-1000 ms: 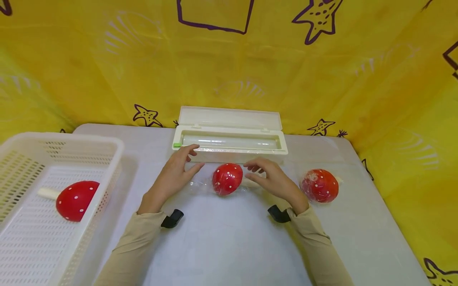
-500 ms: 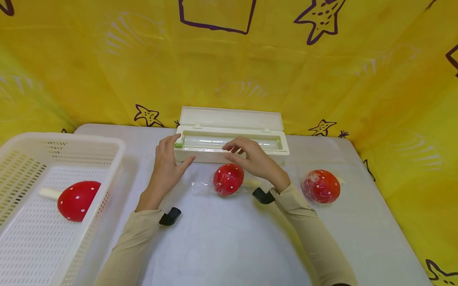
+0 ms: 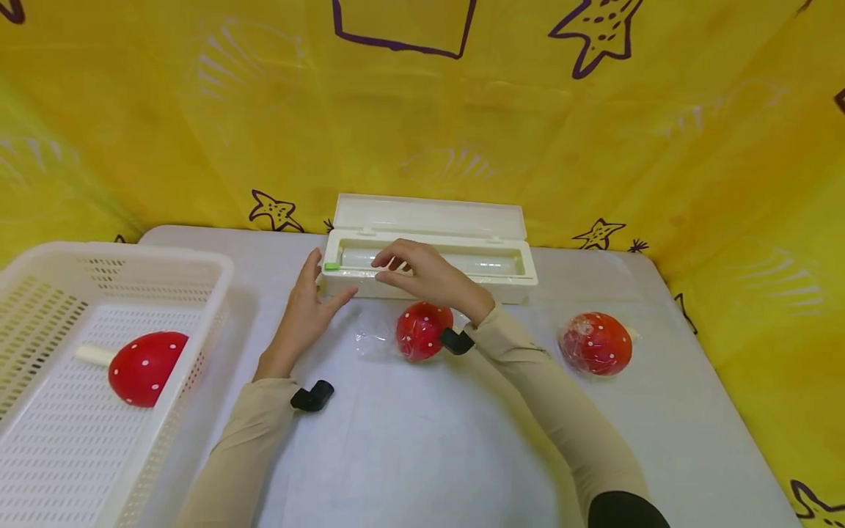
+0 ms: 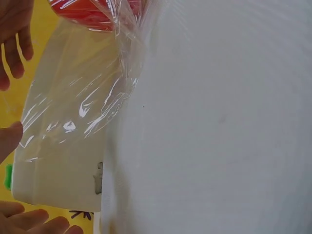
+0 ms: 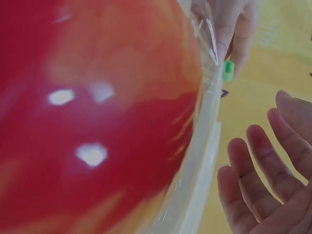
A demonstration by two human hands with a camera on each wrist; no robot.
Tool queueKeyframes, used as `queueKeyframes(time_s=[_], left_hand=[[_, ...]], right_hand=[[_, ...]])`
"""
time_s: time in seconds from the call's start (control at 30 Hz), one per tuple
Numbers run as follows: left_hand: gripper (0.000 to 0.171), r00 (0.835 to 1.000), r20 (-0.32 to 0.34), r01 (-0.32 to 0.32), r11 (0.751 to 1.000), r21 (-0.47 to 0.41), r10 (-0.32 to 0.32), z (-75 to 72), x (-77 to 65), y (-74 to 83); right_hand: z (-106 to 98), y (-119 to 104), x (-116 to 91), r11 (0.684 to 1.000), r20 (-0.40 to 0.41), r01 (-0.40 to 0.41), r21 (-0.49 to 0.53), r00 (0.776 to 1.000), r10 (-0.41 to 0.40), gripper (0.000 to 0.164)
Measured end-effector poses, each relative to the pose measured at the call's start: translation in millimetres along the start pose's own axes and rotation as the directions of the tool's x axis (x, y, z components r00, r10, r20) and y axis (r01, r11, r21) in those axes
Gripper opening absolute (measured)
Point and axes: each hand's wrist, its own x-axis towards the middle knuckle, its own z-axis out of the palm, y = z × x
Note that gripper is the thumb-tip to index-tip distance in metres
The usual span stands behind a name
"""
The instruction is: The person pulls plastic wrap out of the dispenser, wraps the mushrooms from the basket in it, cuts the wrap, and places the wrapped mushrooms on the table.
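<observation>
My left hand (image 3: 300, 315) stands at the left end of a white cling film dispenser (image 3: 491, 290), thumb spread from the fingers, holding nothing. A green slide cutter (image 3: 331, 266) sits at that end of the dispenser. My right hand (image 3: 429, 275) is over the dispenser's front edge, fingers loosely bent and pointing left, holding nothing. Just in front of the dispenser lies a red toy mushroom (image 3: 418, 331) with white dots, partly covered by my right wrist's camera. Clear cling film (image 4: 83, 107) stretches out from the mushroom in the left wrist view.
A film-wrapped red mushroom (image 3: 595, 345) lies on the white-covered table (image 3: 409, 447) at the right. On the left, a white plastic basket (image 3: 221, 275) holds another red mushroom (image 3: 147, 368). A yellow patterned cloth (image 3: 422, 110) hangs behind, and the dispenser's lid (image 3: 429, 215) is raised.
My right hand has moved left and up from beside the middle mushroom to over the dispenser. My left hand has shifted slightly left. The mushrooms have stayed put.
</observation>
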Motion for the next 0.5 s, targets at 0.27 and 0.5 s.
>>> queueKeyframes(time_s=[0.27, 0.5], left_hand=[[0.078, 0.999, 0.038, -0.006, 0.997, -0.076, 0.009, -0.6, 2.2, -10.2], [0.070, 1.000, -0.007, -0.021, 0.990, -0.138, 0.021, 2.5, 5.0, -10.0]], right_hand=[[6, -7, 26, 0.999, 0.087, 0.019, -0.043, 0.996, -0.015, 0.036], [2, -14, 45, 0.993, 0.157, 0.045, -0.106, 0.987, -0.028, 0.037]])
